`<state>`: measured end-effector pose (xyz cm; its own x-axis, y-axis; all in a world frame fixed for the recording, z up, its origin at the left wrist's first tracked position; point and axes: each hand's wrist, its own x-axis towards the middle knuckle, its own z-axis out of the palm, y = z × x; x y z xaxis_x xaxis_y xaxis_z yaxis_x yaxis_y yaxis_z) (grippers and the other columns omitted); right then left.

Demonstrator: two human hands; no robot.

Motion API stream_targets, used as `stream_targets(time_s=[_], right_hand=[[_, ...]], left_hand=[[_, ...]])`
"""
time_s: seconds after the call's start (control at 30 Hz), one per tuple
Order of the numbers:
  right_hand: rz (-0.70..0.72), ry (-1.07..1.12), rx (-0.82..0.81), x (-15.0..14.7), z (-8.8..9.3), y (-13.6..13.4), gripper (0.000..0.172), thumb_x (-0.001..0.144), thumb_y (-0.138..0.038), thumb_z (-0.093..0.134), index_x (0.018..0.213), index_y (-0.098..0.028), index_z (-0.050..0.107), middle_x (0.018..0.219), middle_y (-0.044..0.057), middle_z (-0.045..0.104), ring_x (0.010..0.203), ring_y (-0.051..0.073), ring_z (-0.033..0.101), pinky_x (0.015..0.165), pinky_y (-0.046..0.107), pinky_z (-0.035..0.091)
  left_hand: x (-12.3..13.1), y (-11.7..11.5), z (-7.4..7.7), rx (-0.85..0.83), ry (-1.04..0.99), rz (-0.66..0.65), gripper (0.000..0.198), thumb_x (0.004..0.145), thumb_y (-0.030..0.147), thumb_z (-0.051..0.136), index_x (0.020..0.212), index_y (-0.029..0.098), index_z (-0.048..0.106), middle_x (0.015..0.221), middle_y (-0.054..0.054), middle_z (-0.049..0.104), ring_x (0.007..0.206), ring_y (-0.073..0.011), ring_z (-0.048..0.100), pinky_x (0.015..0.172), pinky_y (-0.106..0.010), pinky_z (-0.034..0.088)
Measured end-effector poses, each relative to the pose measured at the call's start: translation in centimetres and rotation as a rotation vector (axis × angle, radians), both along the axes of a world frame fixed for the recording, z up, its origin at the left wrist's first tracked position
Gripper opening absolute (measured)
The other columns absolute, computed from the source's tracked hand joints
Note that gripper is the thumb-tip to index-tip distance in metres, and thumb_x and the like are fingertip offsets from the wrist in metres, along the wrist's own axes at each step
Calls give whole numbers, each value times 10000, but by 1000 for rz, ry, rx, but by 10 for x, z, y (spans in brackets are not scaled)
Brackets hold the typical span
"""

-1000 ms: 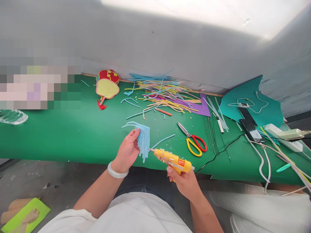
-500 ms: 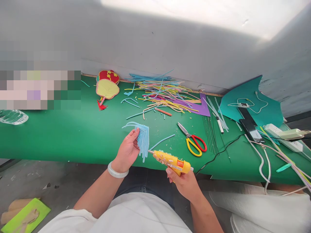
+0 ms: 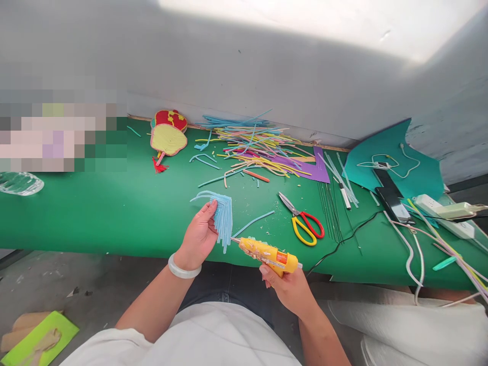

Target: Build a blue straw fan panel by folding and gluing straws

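Observation:
Between the thumb and fingers of my left hand (image 3: 200, 231) is a piece made of light-blue fuzzy strips (image 3: 224, 217), bent at a corner and laid side by side. My right hand (image 3: 287, 284) is closed round the handle of a yellow glue gun (image 3: 269, 254), whose body is crusted with dried bits. Its metal nozzle points left and meets, or nearly meets, the lower right edge of the blue piece. A loose blue strip (image 3: 254, 222) lies on the table just behind the nozzle. Scissors (image 3: 301, 218) with one red and one yellow handle lie open to the right.
A heap of coloured strips (image 3: 259, 142) lies at the back of the green table (image 3: 95, 213). Fan-shaped pieces (image 3: 169, 140) stand left of it. On the right are thin wires (image 3: 331, 213), a marker (image 3: 345, 196), a black cord (image 3: 339, 246) and a power strip (image 3: 444, 216).
The blue piece and the glue gun have shifted very slightly left together. Both hands keep their hold.

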<state>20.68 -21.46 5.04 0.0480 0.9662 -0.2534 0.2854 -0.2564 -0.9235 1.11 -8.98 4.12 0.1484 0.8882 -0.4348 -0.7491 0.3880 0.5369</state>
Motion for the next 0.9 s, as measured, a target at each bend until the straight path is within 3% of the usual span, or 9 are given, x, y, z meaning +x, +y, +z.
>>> stream_targets(time_s=[0.9], right_hand=[[44,34,-22,0,9,1,439,800,-612,639,710,-182,622,554,-3,527,515,133,500,469,253,459]], left_hand=[[-2,2,1,2,-18,3,118,833,231,753,910,160,700,770,14,703,614,-76,644,592,-170,534]])
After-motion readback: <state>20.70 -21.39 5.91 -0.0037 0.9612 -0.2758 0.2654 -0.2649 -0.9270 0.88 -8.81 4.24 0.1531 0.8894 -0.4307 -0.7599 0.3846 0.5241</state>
